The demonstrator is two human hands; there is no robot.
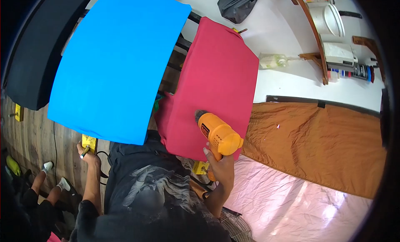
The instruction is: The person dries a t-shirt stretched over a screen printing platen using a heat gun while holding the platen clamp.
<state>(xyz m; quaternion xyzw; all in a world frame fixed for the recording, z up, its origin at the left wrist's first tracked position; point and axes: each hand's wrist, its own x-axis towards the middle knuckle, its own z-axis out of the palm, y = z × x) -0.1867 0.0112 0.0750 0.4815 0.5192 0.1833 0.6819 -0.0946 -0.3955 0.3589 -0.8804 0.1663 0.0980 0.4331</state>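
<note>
An orange heat gun or dryer with a dark nozzle is in my right hand, its nozzle over the lower part of a red shirt stretched on a board. My left hand is closed around a small handle at the yellow bracket, just below the near edge of a board covered in bright blue cloth. A black-covered board stands farther left. Another yellow bracket shows under the red board, beside my right wrist.
Orange-brown cloth and a pale pink sheet lie at the right. Wall shelves hold a white bucket and bottles. A black bag hangs at the top. Another person's legs are at lower left.
</note>
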